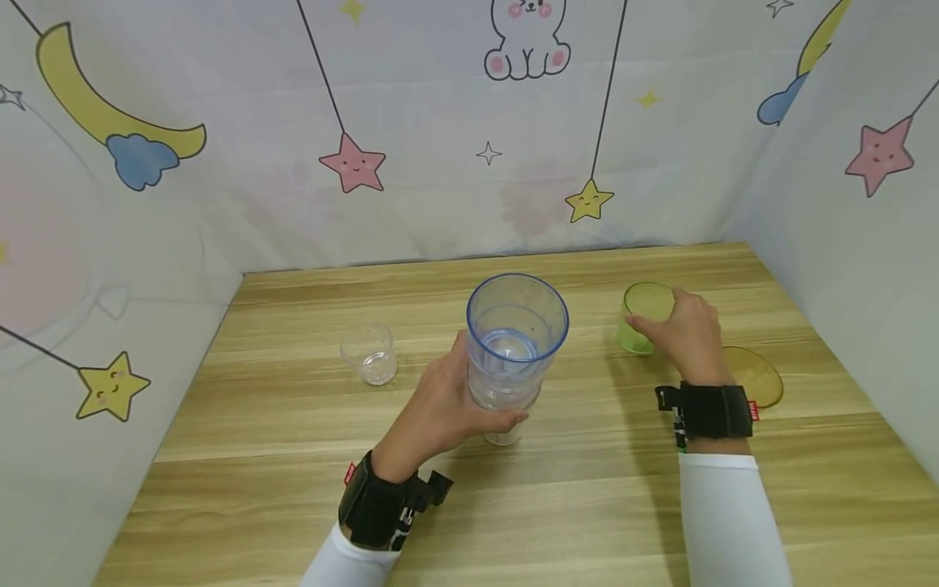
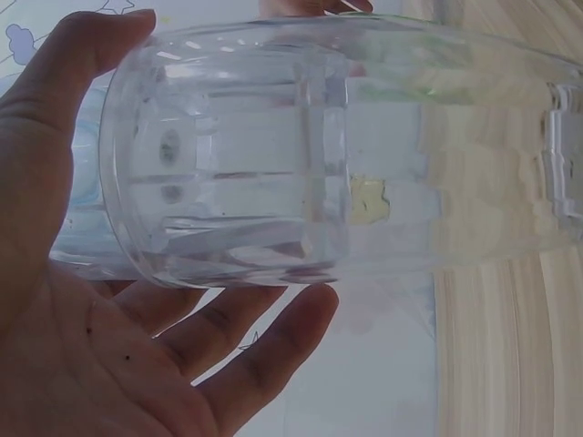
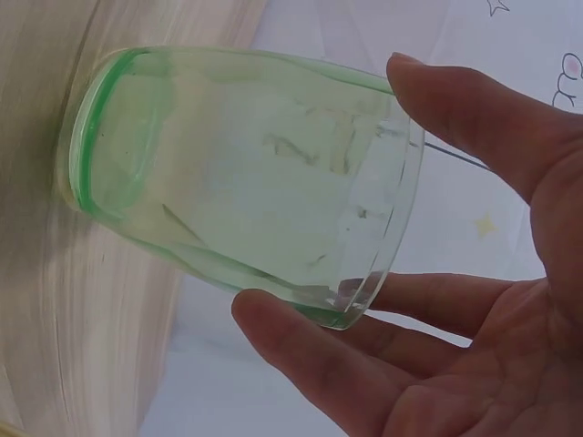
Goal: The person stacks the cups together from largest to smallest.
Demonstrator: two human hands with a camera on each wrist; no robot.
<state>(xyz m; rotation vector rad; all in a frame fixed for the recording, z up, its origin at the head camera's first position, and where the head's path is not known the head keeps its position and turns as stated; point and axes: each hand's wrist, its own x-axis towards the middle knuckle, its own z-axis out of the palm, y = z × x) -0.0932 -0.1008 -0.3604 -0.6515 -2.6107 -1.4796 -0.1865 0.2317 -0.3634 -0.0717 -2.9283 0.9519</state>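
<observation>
Near the middle of the table, my left hand [image 1: 443, 403] grips a stack of clear cups, its thumb and fingers around the side. The top cup [image 1: 480, 363] has a blue rim and sits nested in a clear cup [image 2: 392, 137] below. Whether the stack's base touches the table I cannot tell. To the right, my right hand [image 1: 688, 338] holds a see-through green cup [image 1: 634, 330] near its rim, thumb on one side and fingers on the other. In the right wrist view, the green cup [image 3: 237, 173] stands upright with its base on the wood.
A small clear cup [image 1: 369, 355] stands left of the stack. A flat amber disc [image 1: 759, 379] lies on the table, partly hidden behind my right wrist. White printed cloth walls [image 1: 440, 204] border the wooden table [image 1: 572, 522] at the back and sides.
</observation>
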